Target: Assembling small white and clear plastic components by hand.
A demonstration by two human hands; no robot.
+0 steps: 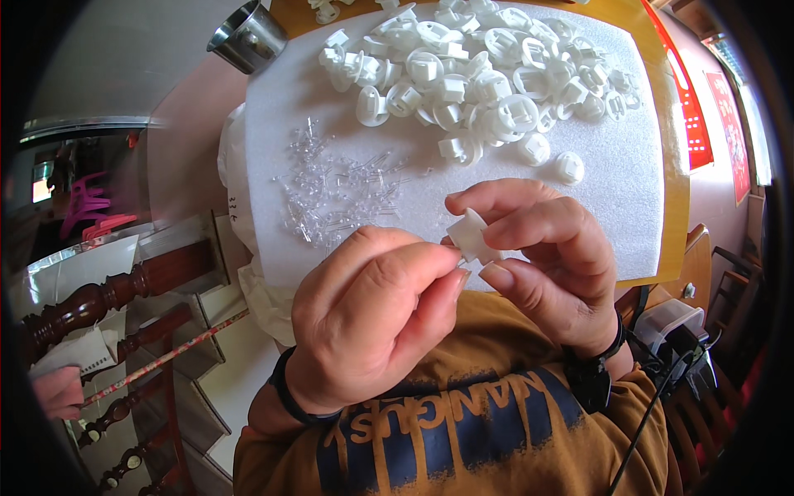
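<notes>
My right hand (554, 260) grips a small white plastic part (470, 235) between thumb and fingers, over the near edge of the foam sheet. My left hand (372, 310) is closed in a pinch right beside that part, its fingertips almost at its side. Whatever sits in this pinch is too small and hidden to name. A loose pile of similar white plastic parts (517, 114), with round bases and square blocks, covers the far side of the sheet. Left of it lies a scatter of small transparent pieces with thin wire-like legs (331, 194).
A white foam sheet (612, 198) covers most of a yellow-brown table (676, 223). At the far left corner stands a metal cup (248, 37). A clear plastic container (672, 321) and a black cable are at my right. Dark wooden stair railings (124, 285) stand to the left.
</notes>
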